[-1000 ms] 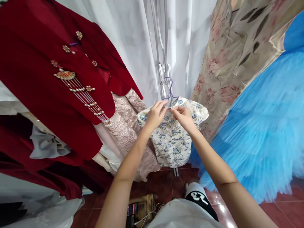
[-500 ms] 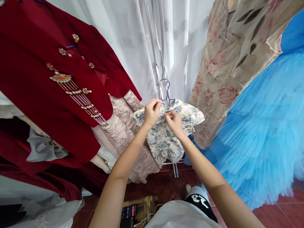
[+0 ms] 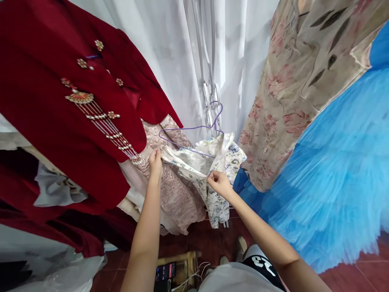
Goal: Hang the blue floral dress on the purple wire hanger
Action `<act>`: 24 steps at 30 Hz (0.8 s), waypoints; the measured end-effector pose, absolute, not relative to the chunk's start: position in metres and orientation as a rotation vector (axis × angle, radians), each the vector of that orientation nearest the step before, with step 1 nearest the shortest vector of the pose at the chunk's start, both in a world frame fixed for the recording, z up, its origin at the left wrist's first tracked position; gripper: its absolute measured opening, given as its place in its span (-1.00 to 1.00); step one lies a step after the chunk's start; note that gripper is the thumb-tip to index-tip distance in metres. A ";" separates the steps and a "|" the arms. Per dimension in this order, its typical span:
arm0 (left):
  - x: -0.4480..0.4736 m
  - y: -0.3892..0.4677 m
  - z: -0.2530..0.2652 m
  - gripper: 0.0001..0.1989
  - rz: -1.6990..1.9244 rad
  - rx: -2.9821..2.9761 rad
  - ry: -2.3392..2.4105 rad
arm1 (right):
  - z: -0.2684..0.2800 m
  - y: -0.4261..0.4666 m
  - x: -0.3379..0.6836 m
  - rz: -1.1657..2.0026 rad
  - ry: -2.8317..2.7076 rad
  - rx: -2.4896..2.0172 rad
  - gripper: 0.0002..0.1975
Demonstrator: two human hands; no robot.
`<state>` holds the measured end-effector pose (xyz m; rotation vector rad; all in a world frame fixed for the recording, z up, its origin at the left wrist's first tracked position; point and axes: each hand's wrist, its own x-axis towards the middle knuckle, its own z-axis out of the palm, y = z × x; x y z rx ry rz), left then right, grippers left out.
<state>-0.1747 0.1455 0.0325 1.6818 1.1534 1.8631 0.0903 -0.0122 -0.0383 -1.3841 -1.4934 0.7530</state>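
A small white garment with a blue floral print (image 3: 219, 190) hangs half off a purple wire hanger (image 3: 186, 129). The hanger's left arm is bare, while its right side is still inside the garment's shoulder. My left hand (image 3: 156, 163) is closed on the garment's left edge and holds it out to the left, beside the pink textured skirt. Lower down, my right hand (image 3: 219, 183) pinches the front opening edge near the middle. Between my hands the cloth is stretched and the neckline gapes.
Dark red velvet clothing (image 3: 100, 81) with beaded ornaments hangs at left, over a pink textured skirt (image 3: 179, 198). A beige floral dress (image 3: 270, 117) and a blue tulle skirt (image 3: 328, 174) are at right. Below stands a wooden stool (image 3: 191, 261) with a phone (image 3: 165, 271).
My left hand has moved left and down, pulling the garment's left side off the hanger. My right hand has moved down with the front edge. The hanger's left arm now shows.
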 end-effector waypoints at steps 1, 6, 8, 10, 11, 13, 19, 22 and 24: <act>-0.172 0.134 0.017 -0.44 1.865 1.534 1.155 | -0.045 -0.013 0.093 0.756 -1.520 -1.426 -0.84; -0.130 0.060 -0.036 -0.56 1.644 1.409 1.085 | -0.074 -0.028 0.113 0.763 -1.592 -1.535 -0.93; -0.102 0.031 -0.040 -0.67 1.416 1.663 1.013 | -0.076 -0.037 0.117 0.867 -1.669 -1.379 -0.66; -0.072 0.009 -0.034 -0.74 1.185 1.861 0.919 | -0.071 -0.046 0.116 1.014 -1.747 -1.154 -0.49; -0.060 0.002 -0.029 -0.75 1.106 1.910 0.877 | -0.066 -0.049 0.115 1.066 -1.761 -1.086 -0.56; -0.043 -0.007 -0.021 -0.75 1.023 1.913 0.815 | -0.056 -0.056 0.117 1.093 -1.753 -1.091 -0.70; -0.053 -0.020 -0.044 -0.66 0.736 1.657 0.608 | -0.030 -0.082 0.168 0.823 -1.482 -1.191 -0.64; -0.064 -0.025 -0.067 -0.73 0.636 1.771 0.663 | -0.024 -0.096 0.207 0.610 -1.164 -1.219 -0.67; -0.068 -0.026 -0.074 -0.77 0.625 1.859 0.704 | -0.022 -0.102 0.231 0.468 -1.025 -1.201 -0.71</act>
